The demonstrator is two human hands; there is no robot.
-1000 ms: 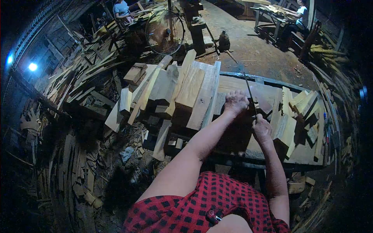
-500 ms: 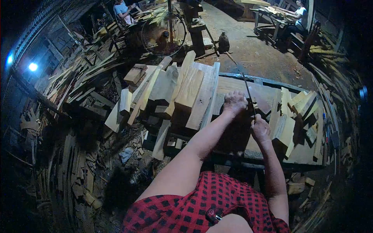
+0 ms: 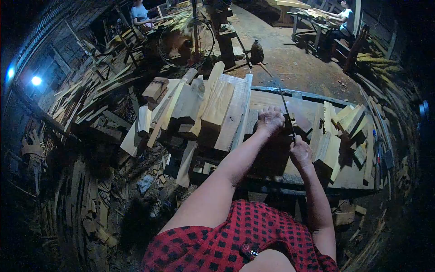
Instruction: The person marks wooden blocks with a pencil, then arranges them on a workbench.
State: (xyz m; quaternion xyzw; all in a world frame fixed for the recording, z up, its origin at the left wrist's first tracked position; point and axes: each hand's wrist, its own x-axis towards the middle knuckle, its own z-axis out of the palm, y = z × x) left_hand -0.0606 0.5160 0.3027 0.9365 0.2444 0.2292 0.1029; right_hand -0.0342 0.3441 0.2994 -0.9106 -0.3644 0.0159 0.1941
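Dim wood shop; surface (image 3: 267, 99) crowded w/ stacked wood blocks (image 3: 217, 109). Right hand (image 3: 300, 152), grip closed on thin dark blade (image 3: 285, 109), long & narrow, slanting up over mid-surface. Left hand (image 3: 270, 120) rests on workpiece (image 3: 302, 120) beside blade. Left grip can't be told; piece mostly hidden.

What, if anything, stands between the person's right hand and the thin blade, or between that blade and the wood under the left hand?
Nothing visible. The right hand grips the thin blade at its lower end; the blade runs beside the left hand, which rests on the wood piece. Exact contact is unclear.
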